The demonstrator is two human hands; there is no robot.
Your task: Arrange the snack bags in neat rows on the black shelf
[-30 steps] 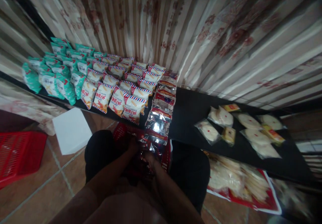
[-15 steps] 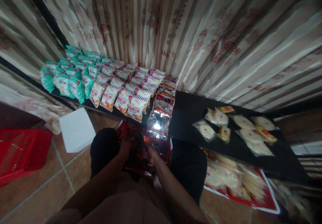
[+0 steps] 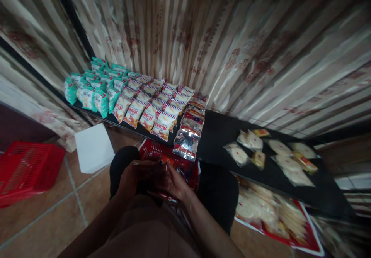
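My left hand (image 3: 131, 175) and my right hand (image 3: 176, 182) are brought together above my lap, fingers curled round a dark packet (image 3: 156, 179). Deep shadow hides its print and most of the fingers. Beneath them a red basket (image 3: 145, 148) lies between my knees, holding shiny dark red packets (image 3: 185, 169). On the black bench just ahead, a column of dark red and silver packets (image 3: 189, 124) lies overlapping. To its left stand rows of white-and-orange snack bags (image 3: 164, 124), then rows of teal snack bags (image 3: 87, 97).
Wrapped round flat cakes (image 3: 237, 153) and small yellow packs (image 3: 259, 159) lie on the bench (image 3: 214, 134) at right. Below is a red tray (image 3: 314, 231) with more wrapped cakes. A white box (image 3: 94, 148) and a red crate (image 3: 31, 169) sit on the tiles. Curtains (image 3: 185, 30) hang behind.
My hands have drawn closer together and nearer my body, round the dark packet. The view has shifted slightly, so the bench goods appear farther right on the left side.
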